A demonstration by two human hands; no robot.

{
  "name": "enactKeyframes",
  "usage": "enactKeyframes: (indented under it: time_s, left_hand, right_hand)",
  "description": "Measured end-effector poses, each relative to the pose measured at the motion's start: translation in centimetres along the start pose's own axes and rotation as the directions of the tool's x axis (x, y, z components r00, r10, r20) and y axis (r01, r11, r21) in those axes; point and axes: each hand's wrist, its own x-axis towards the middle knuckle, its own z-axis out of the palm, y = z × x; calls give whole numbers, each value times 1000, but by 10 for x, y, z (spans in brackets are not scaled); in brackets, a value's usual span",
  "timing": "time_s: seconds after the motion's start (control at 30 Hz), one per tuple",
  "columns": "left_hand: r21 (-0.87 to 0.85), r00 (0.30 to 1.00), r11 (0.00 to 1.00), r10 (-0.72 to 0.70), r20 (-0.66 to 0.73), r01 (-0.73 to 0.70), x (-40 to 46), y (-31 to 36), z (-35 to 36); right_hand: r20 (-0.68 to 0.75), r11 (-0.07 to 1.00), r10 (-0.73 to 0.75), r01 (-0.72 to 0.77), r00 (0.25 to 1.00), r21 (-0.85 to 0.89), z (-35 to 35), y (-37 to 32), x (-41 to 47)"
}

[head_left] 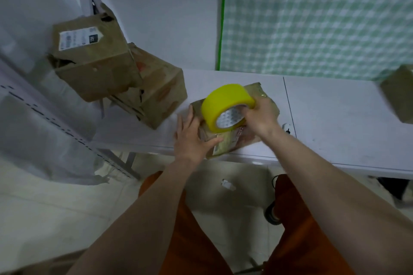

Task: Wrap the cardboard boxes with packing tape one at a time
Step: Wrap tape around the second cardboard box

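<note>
A small flat cardboard box [261,94] lies at the near edge of the white table [335,105], with a strip of tape running along its front side. My right hand [260,116] grips a yellow roll of packing tape [225,102] through its core and holds it on edge over the box top. My left hand [192,138] presses flat on the box's left end, fingers straight and thumb along the front side.
Two larger cardboard boxes are stacked at the table's left end, the upper one [91,60] bearing a white label, the lower one [158,94] tilted. Another box [397,94] is at the right edge. A green checked cloth [312,18] hangs behind. My knees are below the table edge.
</note>
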Motion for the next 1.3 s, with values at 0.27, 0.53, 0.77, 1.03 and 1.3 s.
enactKeyframes:
  time_s: [0.27,0.53,0.77,1.03,1.3]
  left_hand:
    - [45,997,999,-7,79,3,0,14,0]
    - [541,984,827,71,166,-151,12,62,6]
    - [555,971,802,122,207,-219,16,62,15]
    - [573,972,790,123,200,-218,17,60,14]
    - [584,972,784,103,211,-211,17,64,13]
  right_hand:
    - [-197,997,53,-62,979,-38,-36,23,18]
    - [-203,975,182,-150,962,164,-27,34,17]
    - [-90,955,235,-213,968,205,-11,38,19]
    - [-143,983,185,-180,972,47,-31,38,33]
    - [-261,930,294,-211,920,302,-66,55,40]
